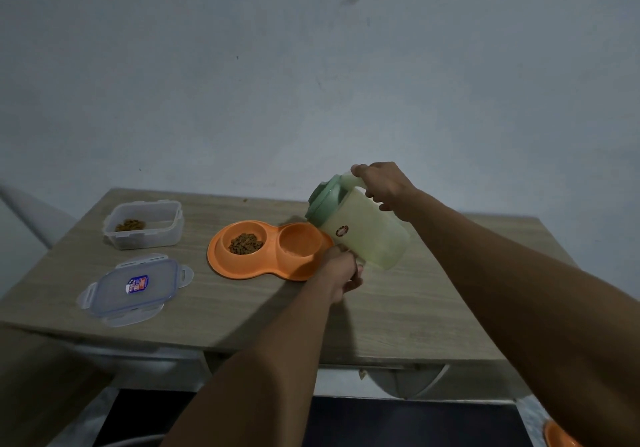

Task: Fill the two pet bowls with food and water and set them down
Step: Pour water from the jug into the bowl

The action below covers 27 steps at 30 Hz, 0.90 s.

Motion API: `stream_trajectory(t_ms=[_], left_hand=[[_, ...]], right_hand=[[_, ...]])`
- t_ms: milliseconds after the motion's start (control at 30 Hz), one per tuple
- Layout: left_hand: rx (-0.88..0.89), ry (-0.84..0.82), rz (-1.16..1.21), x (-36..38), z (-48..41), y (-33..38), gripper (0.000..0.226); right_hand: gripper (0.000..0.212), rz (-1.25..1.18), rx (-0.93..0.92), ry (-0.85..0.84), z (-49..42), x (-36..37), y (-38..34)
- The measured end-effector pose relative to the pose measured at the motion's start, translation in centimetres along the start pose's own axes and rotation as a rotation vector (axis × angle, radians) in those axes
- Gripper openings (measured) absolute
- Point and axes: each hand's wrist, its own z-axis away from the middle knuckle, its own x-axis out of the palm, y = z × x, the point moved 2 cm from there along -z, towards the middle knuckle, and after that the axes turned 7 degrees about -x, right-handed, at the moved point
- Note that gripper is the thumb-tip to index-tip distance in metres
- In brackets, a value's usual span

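Observation:
An orange double pet bowl point(221, 256) lies on the wooden table point(398, 318). Its left well holds brown kibble point(246, 243); its right well point(300, 242) has a little water at the bottom. A pale green pitcher point(363, 231) with a darker green lid is tilted to the left, its spout over the right well. My right hand point(382, 185) grips the pitcher's handle at the top. My left hand point(343, 271) supports the pitcher's lower edge, next to the bowl's right rim.
A clear plastic container point(143, 224) with some kibble stands at the table's back left. Its lid point(133, 289) lies flat in front of it. A wall rises right behind the table. Another orange object point(559, 434) shows at the bottom right.

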Motion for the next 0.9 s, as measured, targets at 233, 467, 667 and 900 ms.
stream_trajectory(t_ms=[233,467,667,900], left_hand=[[0.111,0.063,-0.203,-0.6,0.4,1.1,0.038],[0.285,0.132,-0.403,0.6,1.8,3.0,0.026],[0.297,0.129,-0.541,2.2,1.7,3.1,0.031],[0.361,0.120,-0.552,3.4,-0.6,1.8,0.033]], right_hand=[[0.030,-0.282,0.116,0.087,1.0,-1.6,3.1],[0.041,-0.548,0.247,0.221,1.9,-3.1,7.5],[0.039,-0.738,0.328,0.352,2.7,-3.3,11.0],[0.029,-0.864,0.404,0.386,3.1,-3.2,13.9]])
